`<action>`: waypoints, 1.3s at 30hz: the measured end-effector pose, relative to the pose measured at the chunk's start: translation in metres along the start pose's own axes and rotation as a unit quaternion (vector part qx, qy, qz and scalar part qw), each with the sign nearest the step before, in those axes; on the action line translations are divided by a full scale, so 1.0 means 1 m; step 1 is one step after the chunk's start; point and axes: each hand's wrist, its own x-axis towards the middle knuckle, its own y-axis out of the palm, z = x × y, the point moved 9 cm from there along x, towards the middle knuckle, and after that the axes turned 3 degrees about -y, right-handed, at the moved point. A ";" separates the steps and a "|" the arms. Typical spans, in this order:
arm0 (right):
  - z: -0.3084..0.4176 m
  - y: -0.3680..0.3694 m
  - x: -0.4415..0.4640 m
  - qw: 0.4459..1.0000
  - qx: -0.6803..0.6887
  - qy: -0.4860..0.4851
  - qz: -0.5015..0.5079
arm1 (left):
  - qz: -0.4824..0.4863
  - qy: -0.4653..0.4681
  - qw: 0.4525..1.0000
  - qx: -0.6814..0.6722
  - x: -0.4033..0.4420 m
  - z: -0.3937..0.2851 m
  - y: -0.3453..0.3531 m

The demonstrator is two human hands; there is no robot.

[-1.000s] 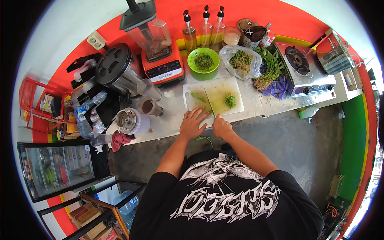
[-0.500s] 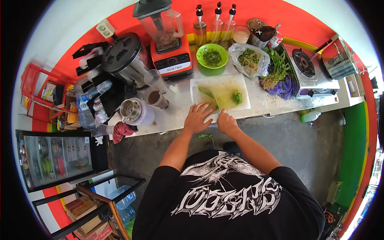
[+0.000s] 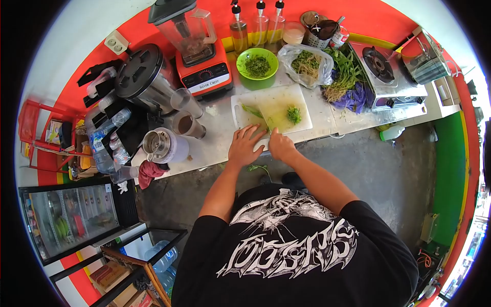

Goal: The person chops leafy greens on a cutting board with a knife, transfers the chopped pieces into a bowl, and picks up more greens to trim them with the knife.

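A white cutting board (image 3: 296,93) lies on the counter with a small heap of chopped greens (image 3: 293,115) on its right part. My left hand (image 3: 245,147) rests at the board's near left edge, fingers spread. Beyond its fingertips is a piece of green leaf (image 3: 251,110). My right hand (image 3: 281,145) is closed around the handle of a knife, whose thin blade points away across the board. The handle is mostly hidden in the fist. Behind the board stands a green bowl (image 3: 257,80) holding chopped greens.
A plastic bag of greens (image 3: 307,66), loose leafy stems (image 3: 348,77) and a gas stove (image 3: 378,66) are to the right. Leftward stand a red blender (image 3: 204,74), plastic cups (image 3: 189,125), a steel-topped jug (image 3: 171,146) and a red cloth (image 3: 149,174).
The camera view has shifted back and forth. Both hands stay at the board's near edge, the right still on the knife. The heap of greens looks much the same.
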 end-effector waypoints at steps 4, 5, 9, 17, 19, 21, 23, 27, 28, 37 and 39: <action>-0.004 0.001 0.003 1.000 0.025 -0.004 0.017 | -0.011 0.001 1.000 0.011 0.001 -0.001 -0.002; -0.005 0.005 -0.001 1.000 0.025 -0.004 0.017 | -0.011 0.001 1.000 0.010 0.001 -0.001 -0.001; -0.003 0.016 -0.004 1.000 0.012 -0.003 -0.012 | -0.021 0.005 1.000 -0.001 0.000 0.004 -0.002; -0.032 -0.004 0.007 0.998 0.044 0.009 -0.047 | 0.001 0.016 0.999 0.051 0.002 -0.005 0.002; -0.049 -0.010 0.001 0.995 0.070 0.032 -0.068 | 0.010 0.017 0.998 0.063 0.002 -0.005 0.004; -0.062 -0.020 -0.001 0.990 0.094 0.051 -0.093 | 0.015 0.018 0.997 0.077 0.004 -0.005 0.005; -0.069 -0.029 -0.002 0.983 0.121 0.061 -0.123 | 0.018 0.019 0.998 0.060 0.003 -0.004 0.006; -0.056 -0.036 -0.011 0.978 0.144 0.032 -0.150 | 0.022 -0.004 0.998 0.055 0.002 0.002 0.010; -0.051 -0.032 -0.012 0.981 0.136 0.013 -0.138 | 0.022 -0.004 0.998 0.052 0.002 0.003 0.012; -0.039 -0.009 -0.019 0.987 0.113 -0.055 -0.103 | 0.014 0.009 0.999 0.036 0.003 -0.001 0.006; -0.045 -0.014 -0.019 0.987 0.106 -0.033 -0.112 | 0.010 0.007 0.999 0.032 0.003 -0.001 0.004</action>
